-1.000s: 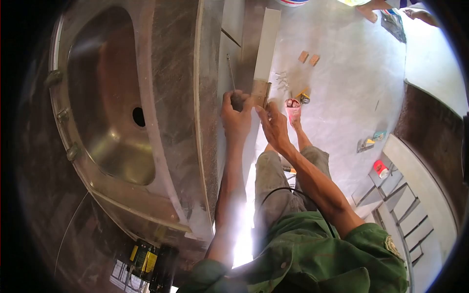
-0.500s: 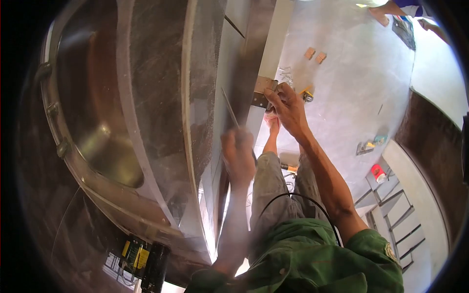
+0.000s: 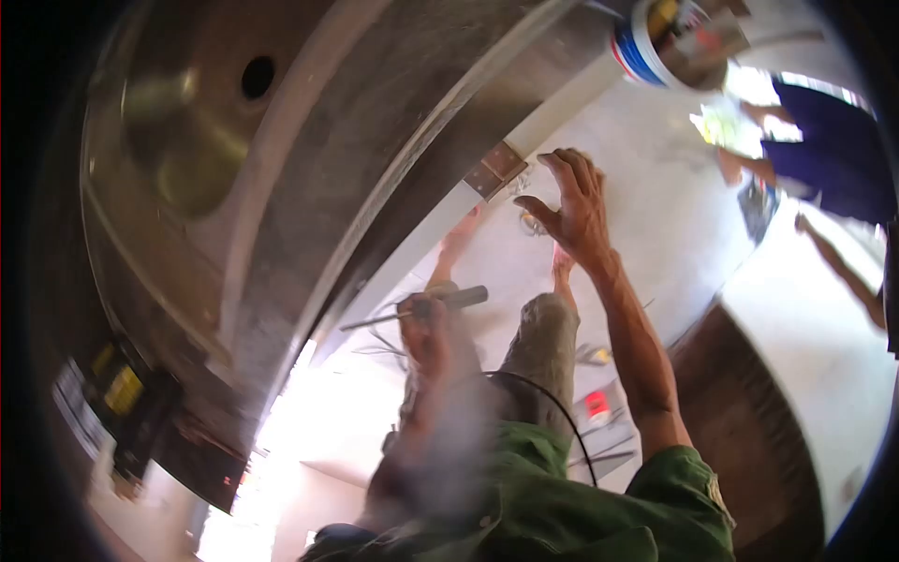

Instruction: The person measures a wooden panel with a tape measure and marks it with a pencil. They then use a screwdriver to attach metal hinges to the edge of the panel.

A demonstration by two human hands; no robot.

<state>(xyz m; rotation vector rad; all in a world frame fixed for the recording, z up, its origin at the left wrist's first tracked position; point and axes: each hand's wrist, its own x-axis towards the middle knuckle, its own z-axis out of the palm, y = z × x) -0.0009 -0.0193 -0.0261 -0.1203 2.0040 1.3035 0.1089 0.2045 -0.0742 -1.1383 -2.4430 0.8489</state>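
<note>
My left hand [image 3: 428, 332] is closed around a screwdriver [image 3: 465, 298], its dark handle sticking out to the right and its thin shaft to the left. My right hand [image 3: 582, 211] is open, thumb apart from the fingers, and holds nothing I can see. Just left of its fingertips, a brown metal hinge-like plate [image 3: 494, 170] with small holes sits on the pale frame strip [image 3: 552, 114] beneath the counter. A visible gap separates this plate from both hands.
On my left runs a stone counter [image 3: 309, 178] with a metal sink basin [image 3: 178, 112]. A bucket of tools [image 3: 646, 56] stands at the top. Another person [image 3: 824, 140] is at the upper right. A red container [image 3: 596, 405] is on the floor.
My right hand has let go of the metal plate and moved right. My left hand has moved back, and the screwdriver has swung from pointing up to pointing left. The camera view has turned.
</note>
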